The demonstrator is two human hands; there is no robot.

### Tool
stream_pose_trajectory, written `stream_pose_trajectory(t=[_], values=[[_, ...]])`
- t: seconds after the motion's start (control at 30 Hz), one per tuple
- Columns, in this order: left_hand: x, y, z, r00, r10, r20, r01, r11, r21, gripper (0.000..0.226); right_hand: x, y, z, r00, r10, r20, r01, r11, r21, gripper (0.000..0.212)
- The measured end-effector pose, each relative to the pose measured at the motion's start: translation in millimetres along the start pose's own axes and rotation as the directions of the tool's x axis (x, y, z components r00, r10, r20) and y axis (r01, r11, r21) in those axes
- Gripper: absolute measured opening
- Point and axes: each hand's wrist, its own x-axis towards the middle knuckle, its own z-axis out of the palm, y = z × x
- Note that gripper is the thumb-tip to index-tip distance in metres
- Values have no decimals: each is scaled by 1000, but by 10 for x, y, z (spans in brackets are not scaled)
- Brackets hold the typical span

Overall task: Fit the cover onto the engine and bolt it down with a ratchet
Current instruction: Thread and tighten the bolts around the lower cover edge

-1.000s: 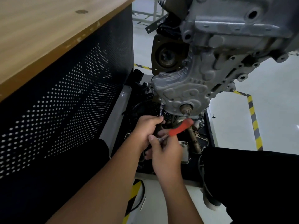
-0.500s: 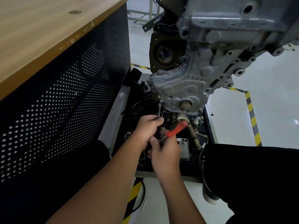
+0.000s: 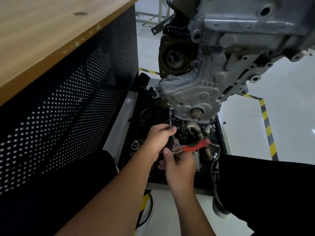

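The silver cover (image 3: 192, 92) sits against the lower front of the hanging engine (image 3: 247, 36). The left hand (image 3: 157, 138) curls its fingers around the ratchet's extension bar (image 3: 170, 119), which reaches up to the cover's lower-left edge. The right hand (image 3: 179, 163) pinches the red-handled ratchet (image 3: 196, 145).

One view only, from a camera worn on the person's head. It looks forward and steeply down, close over the two forearms that reach in from the bottom edge. The wooden worktop (image 3: 51, 31) fills the upper left, the engine (image 3: 238, 48) hangs near at upper right, and the floor (image 3: 289, 116) shows behind. The wide lens bends straight edges.
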Motion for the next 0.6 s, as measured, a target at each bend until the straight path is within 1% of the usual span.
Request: stream_pose_trajectory(t=[0.03,0.07,0.1,0.13,0.17,0.2,0.23,0.27,0.3,0.33,0.37,0.4,0.43,0.47,0.5,0.53,0.57,0.6], values=[[-3,-3,-3,1000,-7,20,8,999,-31,22,2,-28,-15,997,67,36,-71,986,151,8],[-8,-4,-6,998,-29,63,33,997,-72,25,6,-84,-34,970,202,131,-239,877,416,6],[-15,-2,-9,992,-56,117,70,990,-124,26,-14,-136,-49,903,297,310,-429,608,667,12],[-12,1,-7,985,-74,155,100,980,-170,28,-40,-191,-61,832,303,465,-543,270,795,20],[2,3,-6,984,-78,162,109,975,-193,29,-41,-206,-71,792,291,537,-574,53,817,26],[16,4,-2,988,-66,138,92,978,-186,29,-50,-213,-53,785,295,546,-577,26,816,27],[26,10,2,994,-45,97,59,987,-149,28,-59,-212,-24,803,326,499,-568,164,807,25],[35,13,2,998,-18,56,23,996,-84,27,-57,-185,3,844,362,396,-524,399,752,20],[41,3,4,1000,9,21,-9,1000,-7,26,-54,-151,25,903,350,249,-426,652,628,14],[54,-10,5,999,34,-8,-33,998,55,25,-47,-126,34,955,273,111,-294,852,433,9],[63,-29,3,998,50,-28,-47,995,85,24,-24,-107,29,983,177,47,-183,949,257,8],[63,-42,2,998,57,-36,-53,995,87,24,-1,-90,23,992,120,22,-122,976,182,8],[52,-41,7,998,55,-27,-53,997,62,25,7,-95,9,992,123,34,-128,966,226,7],[36,-40,17,999,40,1,-40,999,6,28,5,-125,-13,976,195,102,-219,894,391,6],[23,-41,25,999,14,46,-10,996,-86,30,-6,-168,-25,921,296,253,-389,683,619,8],[5,-33,31,995,-15,98,34,982,-188,32,-27,-212,-36,844,327,426,-529,367,765,15],[-8,-23,23,990,-32,135,66,964,-256,33,-31,-229,-53,789,324,523,-582,116,805,21],[-9,-19,6,989,-32,142,70,960,-272,33,-28,-222,-60,770,317,554,-592,31,805,24]])
